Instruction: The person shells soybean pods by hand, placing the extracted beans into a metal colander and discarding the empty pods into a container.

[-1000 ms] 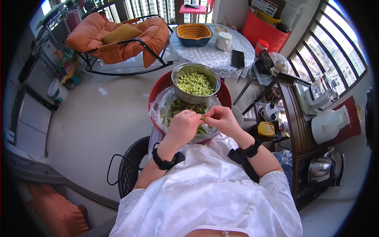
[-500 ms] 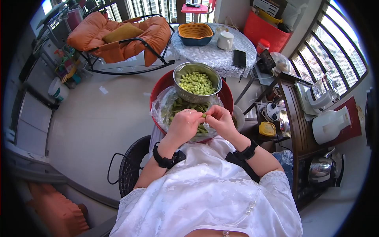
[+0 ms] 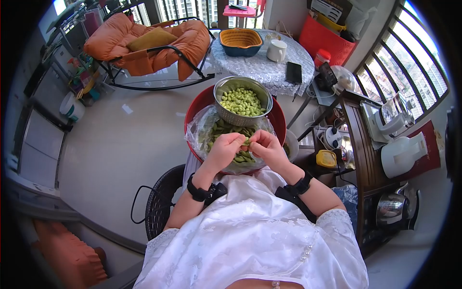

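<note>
Between the fingertips of both hands is a small green bean pod (image 3: 247,141). My left hand (image 3: 225,148) pinches one end and my right hand (image 3: 266,146) pinches the other, both closed. They hover over a clear plastic bag (image 3: 196,129) holding more green pods (image 3: 244,157). The bag lies in a red basin (image 3: 192,107) in front of me. At the basin's far side a metal colander (image 3: 233,118) full of shelled green beans (image 3: 241,101) stands. My fingers hide part of the pod.
A round table (image 3: 267,74) beyond the basin bears an orange-and-blue basket (image 3: 240,42), a white mug (image 3: 276,50) and a black phone (image 3: 293,72). An orange rocking chair (image 3: 159,53) stands back left. A dark wooden shelf (image 3: 368,164) with appliances is on the right.
My hands have shifted slightly and the grip on the pod has changed, with the fingertips of both hands still together. The whole view has moved a little to the right.
</note>
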The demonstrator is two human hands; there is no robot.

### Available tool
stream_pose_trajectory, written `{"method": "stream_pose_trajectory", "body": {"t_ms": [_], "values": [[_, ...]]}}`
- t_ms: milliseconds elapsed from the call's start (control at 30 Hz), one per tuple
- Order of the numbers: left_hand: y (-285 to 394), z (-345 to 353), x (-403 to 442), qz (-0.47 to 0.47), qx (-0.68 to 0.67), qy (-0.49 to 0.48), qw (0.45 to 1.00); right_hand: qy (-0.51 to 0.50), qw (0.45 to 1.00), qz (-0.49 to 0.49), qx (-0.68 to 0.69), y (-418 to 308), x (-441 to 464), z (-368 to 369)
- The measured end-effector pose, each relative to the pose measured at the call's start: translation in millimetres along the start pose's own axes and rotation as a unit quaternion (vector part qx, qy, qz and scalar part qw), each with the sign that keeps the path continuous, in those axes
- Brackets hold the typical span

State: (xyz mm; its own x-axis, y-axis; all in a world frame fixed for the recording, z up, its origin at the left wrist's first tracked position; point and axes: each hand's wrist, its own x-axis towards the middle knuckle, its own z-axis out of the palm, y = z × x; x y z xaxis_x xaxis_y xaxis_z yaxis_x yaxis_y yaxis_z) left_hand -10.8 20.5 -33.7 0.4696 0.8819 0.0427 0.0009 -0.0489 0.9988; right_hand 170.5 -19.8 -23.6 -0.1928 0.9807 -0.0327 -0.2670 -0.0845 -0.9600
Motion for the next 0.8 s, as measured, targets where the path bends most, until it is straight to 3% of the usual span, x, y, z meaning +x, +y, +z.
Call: {"method": "stream_pose_trajectory", "body": {"t_ms": [67,133,167,233,333,667,733,800], "values": [[3,1,0,0.013,-0.018,0.008,1.000,-0.004,1.000,0.004,-0.001,0,1,3],[14,4,-5,0.044,0.155,0.068,0.985,0.065,0.994,-0.072,-0.047,2,4,11],[18,5,-6,0.044,0.154,0.069,0.985,0.065,0.994,-0.072,-0.047,2,3,9],[23,7,-7,0.079,0.240,0.103,0.962,0.078,0.970,-0.136,-0.188,0,2,7],[21,6,-7,0.105,0.260,0.113,0.953,0.078,0.948,-0.151,-0.267,-8,-1,13],[22,7,-5,0.190,0.319,0.144,0.917,0.056,0.952,-0.145,-0.263,-8,1,7],[22,7,-4,0.202,0.328,0.142,0.912,0.034,0.987,-0.043,-0.150,-8,1,5],[22,6,-4,0.205,0.328,0.137,0.912,0.021,0.990,-0.027,-0.139,-12,2,5]]}}
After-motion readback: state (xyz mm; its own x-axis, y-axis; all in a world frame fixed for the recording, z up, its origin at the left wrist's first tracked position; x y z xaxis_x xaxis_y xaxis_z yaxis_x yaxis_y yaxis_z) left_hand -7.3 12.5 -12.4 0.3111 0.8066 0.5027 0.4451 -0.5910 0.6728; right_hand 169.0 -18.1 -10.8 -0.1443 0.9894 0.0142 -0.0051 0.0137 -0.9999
